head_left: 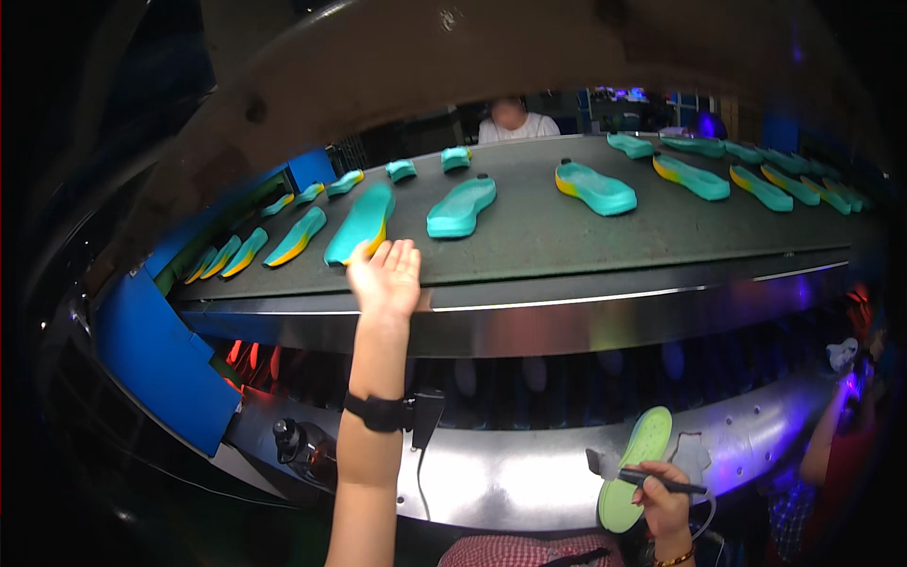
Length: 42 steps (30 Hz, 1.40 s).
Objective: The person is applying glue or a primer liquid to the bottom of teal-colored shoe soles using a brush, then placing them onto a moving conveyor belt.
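Note:
My left hand [385, 274] reaches over the belt's near edge, palm up and fingers stretched out. Its thumb is at the near end of a teal shoe sole with a yellow side [367, 219]; whether it touches the sole I cannot tell. Low on the right, my right hand [665, 506] is closed around a black pen-shaped tool [657, 481] with a pale cord. Beneath that tool, a light green shoe sole [650, 437] lies on the curved metal ledge [510, 463]. A black strap with a small box [378, 412] is around my left forearm.
Several teal soles, such as one right of centre [597, 189], lie on the dark conveyor belt [529, 241]. A dark bottle [304, 446] stands left on the ledge, near a blue panel [165, 354]. One person [518, 125] is behind the belt; another's arm [824, 430] shows at right.

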Each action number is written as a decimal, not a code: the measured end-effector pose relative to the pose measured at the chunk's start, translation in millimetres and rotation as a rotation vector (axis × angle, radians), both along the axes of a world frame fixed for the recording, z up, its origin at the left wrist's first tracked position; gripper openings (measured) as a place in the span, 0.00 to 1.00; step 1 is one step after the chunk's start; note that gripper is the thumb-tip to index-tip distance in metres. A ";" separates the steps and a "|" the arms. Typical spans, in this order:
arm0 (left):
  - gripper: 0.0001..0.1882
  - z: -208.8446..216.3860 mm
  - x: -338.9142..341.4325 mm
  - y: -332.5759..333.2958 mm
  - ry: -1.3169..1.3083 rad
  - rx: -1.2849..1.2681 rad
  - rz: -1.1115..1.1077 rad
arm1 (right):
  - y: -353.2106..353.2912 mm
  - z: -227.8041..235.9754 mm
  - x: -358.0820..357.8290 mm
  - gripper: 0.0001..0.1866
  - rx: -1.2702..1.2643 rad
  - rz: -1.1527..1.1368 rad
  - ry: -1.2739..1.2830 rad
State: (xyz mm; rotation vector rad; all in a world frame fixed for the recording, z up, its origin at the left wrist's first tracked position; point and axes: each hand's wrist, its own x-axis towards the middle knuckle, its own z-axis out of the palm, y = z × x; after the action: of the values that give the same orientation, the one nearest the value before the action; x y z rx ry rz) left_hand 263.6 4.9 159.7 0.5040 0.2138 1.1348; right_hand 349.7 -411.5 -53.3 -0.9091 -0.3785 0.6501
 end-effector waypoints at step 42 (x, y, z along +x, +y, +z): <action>0.56 -270.1 -38.3 -242.2 0.014 -0.274 -1.193 | 36.4 -8.1 0.9 0.11 -0.192 0.145 0.053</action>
State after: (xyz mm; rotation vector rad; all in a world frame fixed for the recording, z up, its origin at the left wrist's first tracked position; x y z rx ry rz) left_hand 225.3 -237.3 -110.5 0.2979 0.0476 -0.0654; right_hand 350.6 -375.1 -61.4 -1.0514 -0.3408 0.8532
